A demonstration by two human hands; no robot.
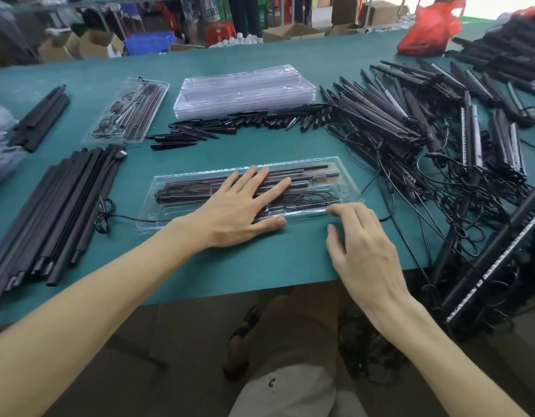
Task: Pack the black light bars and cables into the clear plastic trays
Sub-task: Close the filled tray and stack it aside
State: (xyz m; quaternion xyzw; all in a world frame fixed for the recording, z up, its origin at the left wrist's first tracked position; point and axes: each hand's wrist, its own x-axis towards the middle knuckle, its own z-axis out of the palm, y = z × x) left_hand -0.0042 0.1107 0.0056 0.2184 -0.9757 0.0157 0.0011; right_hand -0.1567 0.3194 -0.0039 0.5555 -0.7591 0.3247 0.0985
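- The left hand [239, 212] lies flat, fingers spread, pressing light bars [305, 169] and cable [308, 200] into the clear tray [349, 185] near the tabletop's [260, 260] front edge.
- The right hand [362, 245], loosely bent, touches the tray's near rim with its fingertips and grips nothing.
- Uneven pressure could pop a bar loose.

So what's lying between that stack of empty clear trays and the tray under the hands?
In the head view, a loose row of short black pointed pieces lies beside the stack, then bare green tabletop up to the tray.
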